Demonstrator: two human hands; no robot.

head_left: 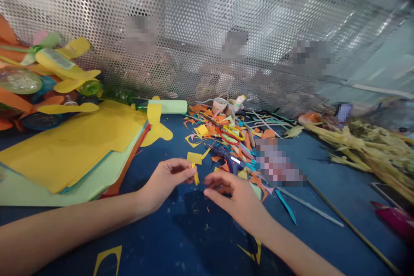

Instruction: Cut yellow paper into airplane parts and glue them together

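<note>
My left hand [170, 181] pinches a small yellow strip of folded paper [196, 175] between thumb and fingertips, above the blue tabletop [155, 241]. Just to its right, my right hand [231, 194] is open, its curled fingers and thumb apart with nothing visible between them. It does not touch the strip. Beyond the hands lies a dark blue glue gun [235, 162], partly among paper scraps. A yellow paper offcut [194, 158] is right behind my left fingertips. Scissors with red and yellow handles [231, 134] rest farther back on the scrap pile.
Yellow paper sheets [74, 142] are stacked over other colours at left. Behind them are bottle crafts with yellow paper pieces [58, 62]. A perforated metal screen [194, 21] closes the back. At right lie a thin stick [352, 226], a clear glue stick [313, 208] and dried husks [362, 146].
</note>
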